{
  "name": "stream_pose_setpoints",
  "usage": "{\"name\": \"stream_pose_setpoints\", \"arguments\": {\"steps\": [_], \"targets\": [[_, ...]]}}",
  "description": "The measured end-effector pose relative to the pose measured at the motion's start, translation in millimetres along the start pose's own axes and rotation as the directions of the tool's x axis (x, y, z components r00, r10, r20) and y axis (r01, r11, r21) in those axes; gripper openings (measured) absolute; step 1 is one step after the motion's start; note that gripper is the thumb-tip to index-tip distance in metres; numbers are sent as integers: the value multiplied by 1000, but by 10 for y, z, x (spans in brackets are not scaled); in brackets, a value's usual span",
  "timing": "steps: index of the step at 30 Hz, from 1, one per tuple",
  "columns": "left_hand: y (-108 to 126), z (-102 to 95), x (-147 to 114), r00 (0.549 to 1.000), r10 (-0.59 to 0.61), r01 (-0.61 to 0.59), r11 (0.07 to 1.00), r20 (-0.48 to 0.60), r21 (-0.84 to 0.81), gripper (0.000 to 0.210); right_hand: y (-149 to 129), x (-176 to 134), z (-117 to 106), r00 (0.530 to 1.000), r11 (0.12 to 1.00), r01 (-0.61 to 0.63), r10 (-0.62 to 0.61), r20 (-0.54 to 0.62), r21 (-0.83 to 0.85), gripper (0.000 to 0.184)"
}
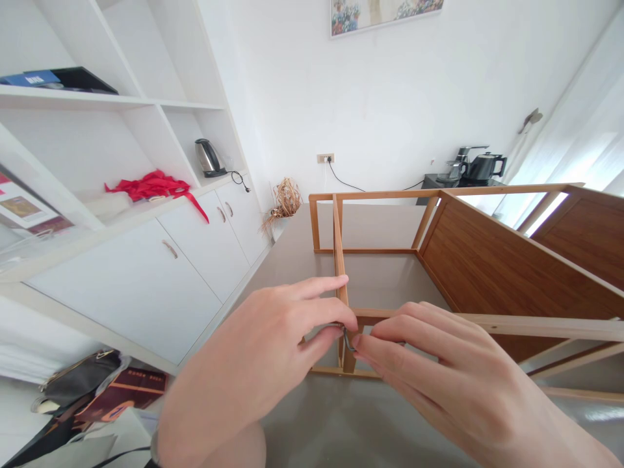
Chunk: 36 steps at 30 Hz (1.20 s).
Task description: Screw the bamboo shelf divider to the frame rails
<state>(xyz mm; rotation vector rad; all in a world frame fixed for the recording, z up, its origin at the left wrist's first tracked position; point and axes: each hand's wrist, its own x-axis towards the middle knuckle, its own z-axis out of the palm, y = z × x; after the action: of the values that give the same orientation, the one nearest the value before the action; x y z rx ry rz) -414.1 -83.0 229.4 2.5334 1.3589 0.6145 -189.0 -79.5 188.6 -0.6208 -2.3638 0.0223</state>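
A thin bent metal hex key (347, 339) sits at the near corner joint of a wooden shelf frame (383, 194). My left hand (263, 338) pinches the key's short end between thumb and forefinger, with another finger stretched against the wooden crossbar (337, 237). From the other side, the fingers of my right hand (448, 370) close on the key's longer arm, whose tip shows past them. The screw, if any, at the joint is hidden by my fingertips. Brown wooden panels (511, 260) fill the frame toward the right.
White cabinets (121, 286) with open shelves line the left, holding a kettle (208, 158) and red ribbon (151, 186). Bags (82, 377) lie at lower left. Dried plants (286, 198) stand by the wall. A black kettle (485, 167) is at the back right, near the curtain (570, 110).
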Motion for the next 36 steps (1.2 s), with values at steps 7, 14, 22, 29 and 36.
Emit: {"name": "stream_pose_setpoints", "arguments": {"steps": [7,14,22,29,36], "targets": [[-88,42,28,999,33,-33,999,-1,8,30,-28,-26,59,1000,1000,-4,4,-26,-21,13],[-167,36,66,999,31,-30,999,36,-22,31,-91,-7,124,996,995,-31,23,-85,-99,11],[-161,42,73,999,31,-30,999,26,-41,30,-121,26,139,993,983,-61,42,-114,-175,19],[-164,31,74,998,55,-52,995,29,-80,28,-127,-36,181,987,983,-103,82,-135,-154,24],[-147,40,76,1000,26,-24,997,16,-79,30,-132,-16,286,977,977,-214,214,-21,-7,24]]}}
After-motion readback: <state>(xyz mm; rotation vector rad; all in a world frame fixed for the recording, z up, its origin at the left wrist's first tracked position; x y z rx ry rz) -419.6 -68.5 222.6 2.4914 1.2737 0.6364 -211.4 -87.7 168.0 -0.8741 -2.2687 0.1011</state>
